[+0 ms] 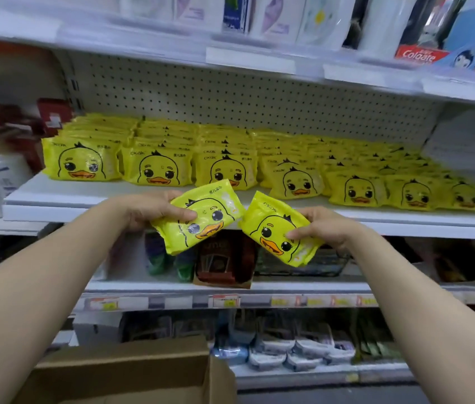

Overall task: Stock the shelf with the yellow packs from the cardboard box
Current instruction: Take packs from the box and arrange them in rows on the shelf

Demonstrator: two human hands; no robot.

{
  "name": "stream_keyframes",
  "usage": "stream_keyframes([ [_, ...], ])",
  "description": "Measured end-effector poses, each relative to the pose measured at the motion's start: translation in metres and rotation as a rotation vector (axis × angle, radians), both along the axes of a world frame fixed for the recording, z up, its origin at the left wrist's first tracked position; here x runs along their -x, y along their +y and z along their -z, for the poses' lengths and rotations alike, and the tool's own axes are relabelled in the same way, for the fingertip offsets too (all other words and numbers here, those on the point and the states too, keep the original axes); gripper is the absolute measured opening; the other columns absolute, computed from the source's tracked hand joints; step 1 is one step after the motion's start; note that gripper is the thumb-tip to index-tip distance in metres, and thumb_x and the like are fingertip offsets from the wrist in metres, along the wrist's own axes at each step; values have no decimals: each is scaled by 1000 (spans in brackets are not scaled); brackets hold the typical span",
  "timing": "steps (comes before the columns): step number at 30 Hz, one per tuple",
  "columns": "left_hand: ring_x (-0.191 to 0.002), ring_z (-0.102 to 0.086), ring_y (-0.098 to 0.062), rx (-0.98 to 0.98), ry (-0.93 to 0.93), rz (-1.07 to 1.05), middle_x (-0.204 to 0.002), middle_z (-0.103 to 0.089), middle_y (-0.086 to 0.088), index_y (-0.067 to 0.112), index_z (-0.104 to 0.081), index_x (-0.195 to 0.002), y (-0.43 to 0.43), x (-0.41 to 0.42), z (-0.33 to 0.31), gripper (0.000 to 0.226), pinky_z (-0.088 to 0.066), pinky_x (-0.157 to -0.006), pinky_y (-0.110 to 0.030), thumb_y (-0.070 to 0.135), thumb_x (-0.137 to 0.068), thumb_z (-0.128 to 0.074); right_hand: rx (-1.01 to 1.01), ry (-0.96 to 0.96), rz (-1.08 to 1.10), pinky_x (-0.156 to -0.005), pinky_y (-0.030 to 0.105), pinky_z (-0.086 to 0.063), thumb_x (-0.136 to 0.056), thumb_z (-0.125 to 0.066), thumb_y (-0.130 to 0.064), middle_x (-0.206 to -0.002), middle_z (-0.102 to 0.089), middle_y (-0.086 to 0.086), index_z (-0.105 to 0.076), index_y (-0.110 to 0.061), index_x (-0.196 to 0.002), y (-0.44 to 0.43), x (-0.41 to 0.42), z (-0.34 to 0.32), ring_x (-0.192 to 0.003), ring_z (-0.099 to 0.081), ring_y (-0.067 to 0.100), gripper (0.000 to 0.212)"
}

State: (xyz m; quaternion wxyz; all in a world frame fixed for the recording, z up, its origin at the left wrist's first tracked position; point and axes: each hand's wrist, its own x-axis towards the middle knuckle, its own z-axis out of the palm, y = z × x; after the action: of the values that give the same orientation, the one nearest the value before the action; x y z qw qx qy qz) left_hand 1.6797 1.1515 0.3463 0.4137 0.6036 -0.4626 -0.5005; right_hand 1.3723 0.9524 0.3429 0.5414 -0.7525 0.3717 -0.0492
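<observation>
Yellow duck-faced stocked packs (230, 158) fill a white shelf (84, 196), standing in rows that run from near its front edge back to a pegboard (230, 91) wall. Just in front of that edge and slightly below it, a person holds two more. The left hand (154, 211) grips the left-hand pack (201, 217), with the thumb laid across the printed face and the fingers curled behind. This pack is tilted so its duck leans to the right. The right hand (323, 225) holds the right-hand pack (277, 228) the same way, thumb on the face and fingers behind, and it tilts the opposite way, so the two packs' upper corners nearly meet. Neither pack touches the shelf yet. Well below the shelf and nearest the viewer, a cardboard box (131, 371) shows an open flap, but its contents are out of view. A bare strip of shelf lies in front of the left and middle rows, which looks like the natural place to add stock. To place them well, turn each pack upright with the duck facing outward. Set the bottom edge on the bare strip and slide the pack back until it leans on the row behind. The packs look soft and may slump, so it seems wise to let go of one at a time.
</observation>
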Motion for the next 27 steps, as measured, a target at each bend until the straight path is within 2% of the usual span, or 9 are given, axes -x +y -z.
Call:
stream_keyframes([
  [2, -73, -73, -15, -26, -68, 0, -91, -76, -5, 19, -67, -103, -4, 5, -3, 94, -56, -56, -24, 49, -20, -98, 77, -10, 1, -74, 47, -62, -80, -76, 2, -102, -76, 15, -67, -7, -114, -16, 2, -17, -87, -74, 32, 37],
  [4, -75, -73, -13, -62, -117, 11, -90, -76, -3, 16, -66, -104, -4, 10, -6, 95, -55, -56, -21, 49, -21, -97, 164, -8, -11, -79, 44, -62, -78, -80, -4, -104, -76, 11, -66, -9, -114, -33, -4, -30, -91, -74, 29, 39],
  [7, -79, -72, -11, -116, -171, -18, -95, -76, -2, 9, -63, -118, -4, 13, -5, 85, -54, -61, -18, 40, -45, -93, 280, 18, -53, -85, 37, -59, -73, -85, -14, -105, -75, 6, -65, -7, -119, -49, -25, -46, -96, -73, 24, 50],
  [11, -87, -72, -22, -143, -211, -35, -105, -74, -12, 12, -68, -106, 1, 14, -4, 80, -59, -67, -27, 46, -39, -96, 521, 97, -131, -93, 23, -39, -74, -85, -36, -131, -60, -4, -54, -20, -139, -44, -59, -62, -117, -56, 18, 74],
  [15, -91, -71, -25, -161, -256, -71, -105, -74, -13, 9, -66, -108, 7, 17, -5, 47, -59, -73, -29, 26, -67, -81, 570, 111, -203, -104, 25, -31, -77, -83, -40, -152, -45, 1, -46, -21, -146, -40, -95, -60, -137, -43, 22, 80],
  [19, -106, -68, -32, -172, -347, -95, -109, -73, -11, 8, -66, -111, 14, 14, -9, 38, -52, -98, -44, 21, -79, -78, 583, 117, -217, -110, 30, -31, -78, -82, -42, -156, -40, 1, -43, -22, -148, -41, -118, -55, -141, -39, 23, 83],
  [21, -106, -67, -34, -170, -356, -105, -109, -73, -12, 7, -67, -111, 18, 11, -13, 37, -50, -99, -48, 22, -80, -79, 592, 95, -218, -109, 30, -31, -81, -81, -39, -156, -40, 2, -43, -19, -149, -42, -127, -54, -142, -39, 23, 81],
  [24, -102, -69, -30, -164, -414, -117, -107, -74, -8, 14, -68, -111, 21, 6, -17, 45, -51, -98, -45, 33, -74, -84, 616, 67, -191, -110, 31, -32, -81, -81, -36, -156, -41, 2, -44, -17, -148, -44, -140, -50, -141, -40, 24, 78],
  [27, -99, -70, -30, -136, -394, -171, -106, -74, -11, 12, -66, -112, 23, 4, -18, 43, -55, -92, -42, 26, -75, -83, 713, 54, -107, -107, 31, -37, -79, -82, -35, -152, -45, 1, -51, -21, -143, -45, -150, -41, -138, -44, 24, 73],
])
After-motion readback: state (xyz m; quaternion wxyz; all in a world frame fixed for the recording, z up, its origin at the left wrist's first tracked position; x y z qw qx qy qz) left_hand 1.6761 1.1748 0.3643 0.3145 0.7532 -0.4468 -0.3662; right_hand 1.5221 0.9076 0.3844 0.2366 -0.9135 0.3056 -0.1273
